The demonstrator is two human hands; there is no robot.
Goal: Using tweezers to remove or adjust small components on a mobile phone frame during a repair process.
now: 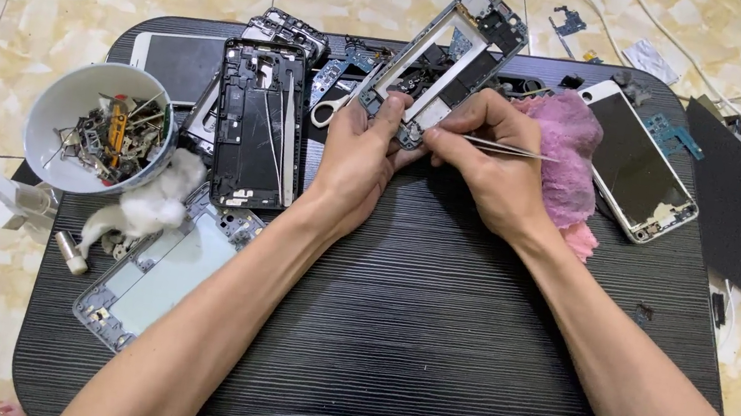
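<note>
Two hands (354, 153) (491, 162), one phone frame (444, 51), one tweezers (503, 146)

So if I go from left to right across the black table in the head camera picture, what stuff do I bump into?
White bowl of small metal parts → open black phone back → left hand holding the phone frame → right hand with tweezers → pink cloth → phone with dark screen → black sheet.
</note>
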